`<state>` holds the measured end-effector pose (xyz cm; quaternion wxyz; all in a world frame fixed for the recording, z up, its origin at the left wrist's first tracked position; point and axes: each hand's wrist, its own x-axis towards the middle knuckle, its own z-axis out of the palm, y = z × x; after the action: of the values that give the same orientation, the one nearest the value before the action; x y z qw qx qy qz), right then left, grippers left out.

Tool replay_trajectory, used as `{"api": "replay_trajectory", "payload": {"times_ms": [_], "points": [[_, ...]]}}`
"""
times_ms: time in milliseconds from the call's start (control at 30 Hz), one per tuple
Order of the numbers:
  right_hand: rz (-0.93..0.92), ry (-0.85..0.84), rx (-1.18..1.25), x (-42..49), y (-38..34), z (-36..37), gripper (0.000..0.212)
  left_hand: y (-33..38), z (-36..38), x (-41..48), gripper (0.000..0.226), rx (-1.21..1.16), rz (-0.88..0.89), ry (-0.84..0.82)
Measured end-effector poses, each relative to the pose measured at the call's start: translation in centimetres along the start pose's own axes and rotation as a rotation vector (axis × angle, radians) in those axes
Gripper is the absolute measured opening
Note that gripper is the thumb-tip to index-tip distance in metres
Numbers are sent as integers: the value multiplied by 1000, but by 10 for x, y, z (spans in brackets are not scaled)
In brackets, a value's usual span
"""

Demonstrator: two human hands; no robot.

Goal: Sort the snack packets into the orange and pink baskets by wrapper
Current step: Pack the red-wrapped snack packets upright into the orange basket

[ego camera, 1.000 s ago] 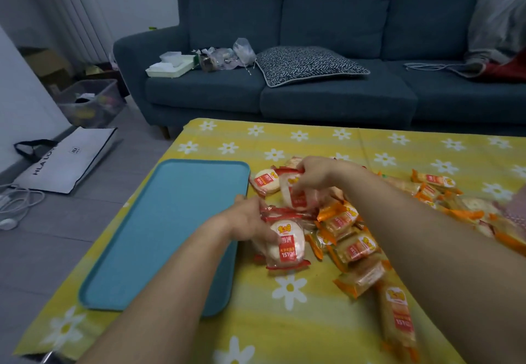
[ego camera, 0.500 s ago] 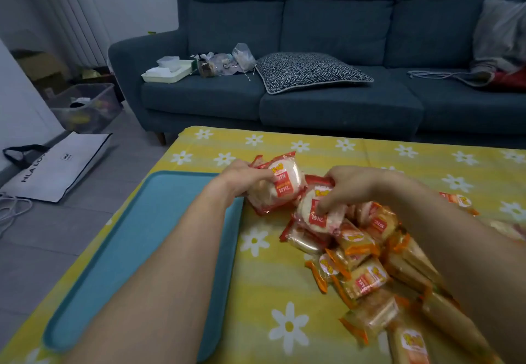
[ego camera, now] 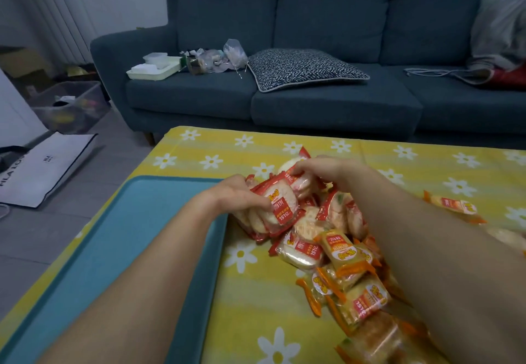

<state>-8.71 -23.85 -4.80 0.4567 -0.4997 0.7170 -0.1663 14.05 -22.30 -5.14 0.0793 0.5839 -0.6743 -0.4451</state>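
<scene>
Snack pile (ego camera: 303,249) sitting just right of the blue tray (ego camera: 113,249), both hands in it

Left hand (ego camera: 236,195) grips a bunch of red packets (ego camera: 277,207) on edge at the tray's right rim, faces toward the camera, long axis slanting down away from the tray. Right hand (ego camera: 321,170) pinches another red packet (ego camera: 300,181) further off.

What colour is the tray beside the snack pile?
Plain teal blue; the head view shows the tray best.
</scene>
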Motion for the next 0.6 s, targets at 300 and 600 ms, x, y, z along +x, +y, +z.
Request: {"api": "replay_trajectory", "payload": {"times_ms": [300, 600], "points": [[-234, 109, 15, -23, -10, 5, 67, -19, -8, -31, 63, -325, -11, 119], [-457, 413, 483, -188, 21, -41, 37, 63, 20, -117, 66, -880, 58, 129]]}}
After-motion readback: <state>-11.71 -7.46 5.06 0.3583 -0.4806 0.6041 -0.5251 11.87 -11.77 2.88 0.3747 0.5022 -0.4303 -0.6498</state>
